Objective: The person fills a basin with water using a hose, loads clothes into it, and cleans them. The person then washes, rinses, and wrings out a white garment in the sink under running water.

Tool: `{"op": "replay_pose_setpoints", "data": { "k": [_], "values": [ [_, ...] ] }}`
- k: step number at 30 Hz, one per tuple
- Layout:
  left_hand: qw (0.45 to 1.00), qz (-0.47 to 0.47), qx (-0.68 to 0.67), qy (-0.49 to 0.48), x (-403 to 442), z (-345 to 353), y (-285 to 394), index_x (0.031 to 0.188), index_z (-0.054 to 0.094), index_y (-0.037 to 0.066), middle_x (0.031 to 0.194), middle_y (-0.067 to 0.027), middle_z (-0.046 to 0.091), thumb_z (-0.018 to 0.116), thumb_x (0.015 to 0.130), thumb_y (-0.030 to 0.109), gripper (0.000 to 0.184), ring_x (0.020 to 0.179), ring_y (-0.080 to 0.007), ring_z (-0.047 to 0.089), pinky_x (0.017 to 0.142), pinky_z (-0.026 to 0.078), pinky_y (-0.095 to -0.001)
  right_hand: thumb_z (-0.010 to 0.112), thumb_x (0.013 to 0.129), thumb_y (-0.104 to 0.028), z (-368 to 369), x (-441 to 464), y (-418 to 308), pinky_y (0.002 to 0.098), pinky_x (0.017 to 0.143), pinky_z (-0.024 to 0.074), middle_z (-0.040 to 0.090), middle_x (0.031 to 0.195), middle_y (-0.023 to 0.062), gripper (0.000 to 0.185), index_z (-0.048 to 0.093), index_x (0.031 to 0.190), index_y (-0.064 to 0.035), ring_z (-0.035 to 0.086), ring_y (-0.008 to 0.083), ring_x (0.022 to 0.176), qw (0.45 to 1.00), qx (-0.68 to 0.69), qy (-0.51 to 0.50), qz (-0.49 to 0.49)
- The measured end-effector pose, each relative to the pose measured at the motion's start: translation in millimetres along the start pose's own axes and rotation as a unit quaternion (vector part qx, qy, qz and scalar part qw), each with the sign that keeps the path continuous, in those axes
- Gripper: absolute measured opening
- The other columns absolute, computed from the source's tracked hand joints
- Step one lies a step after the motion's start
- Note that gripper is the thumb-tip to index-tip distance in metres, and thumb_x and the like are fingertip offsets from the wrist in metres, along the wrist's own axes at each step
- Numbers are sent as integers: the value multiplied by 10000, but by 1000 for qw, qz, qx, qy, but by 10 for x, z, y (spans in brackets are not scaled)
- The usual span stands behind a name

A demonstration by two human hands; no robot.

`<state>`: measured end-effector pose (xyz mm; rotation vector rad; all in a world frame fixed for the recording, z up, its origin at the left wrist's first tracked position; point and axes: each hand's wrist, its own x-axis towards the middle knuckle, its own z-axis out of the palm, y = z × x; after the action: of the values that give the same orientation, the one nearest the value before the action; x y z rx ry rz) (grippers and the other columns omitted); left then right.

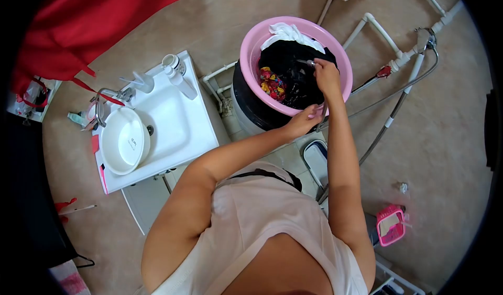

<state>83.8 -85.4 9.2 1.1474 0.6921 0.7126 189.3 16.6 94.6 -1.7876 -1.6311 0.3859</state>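
Note:
A pink basin (343, 64) holds wet-looking black cloth (285, 54), a white cloth (288, 34) and a red, yellow and blue patterned cloth (271, 84). Over the black cloth, my right hand (327, 77) is closed around a small metal spray nozzle (308, 63), which points left into the basin. My left hand (305, 122) is at the basin's near rim, its fingers curled on the grey hose (324, 109) below the right hand. Part of the hose is hidden behind my hands and right forearm.
The basin sits on a black-and-white drum (243, 98). To the left, a white sink (173, 119) holds a white bowl (124, 140) and a bottle (181, 83). White pipes (385, 35) and a metal hose (387, 122) run along the right wall. A pink basket (391, 225) is lower right.

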Motion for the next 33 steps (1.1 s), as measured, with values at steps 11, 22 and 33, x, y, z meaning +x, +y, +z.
{"op": "replay_pose_setpoints", "data": {
  "k": [11,22,33],
  "values": [
    [987,-99,-108,-59,-103,142,284,1273,449,107,1162,-20,545,399,1009,407,403,1099,-149,500,970,368,-352,418,911,-51,94,509,10,225,378,287,553,714,65,377,465,1285,-21,381,88,454,845,409,-158,305],
    [975,-85,-19,-206,-1149,-193,623,1203,514,15,796,-79,594,498,971,397,447,807,-200,607,845,487,-367,313,914,1,284,825,850,240,333,294,505,737,176,114,386,977,61,339,122,402,634,633,21,444],
    [989,11,68,131,-1214,-271,2102,1291,461,45,634,39,377,490,988,222,352,455,-21,288,389,214,-169,481,885,-31,890,473,747,473,614,566,516,925,163,313,439,1192,-69,558,242,686,568,691,143,424]
  ]
}}
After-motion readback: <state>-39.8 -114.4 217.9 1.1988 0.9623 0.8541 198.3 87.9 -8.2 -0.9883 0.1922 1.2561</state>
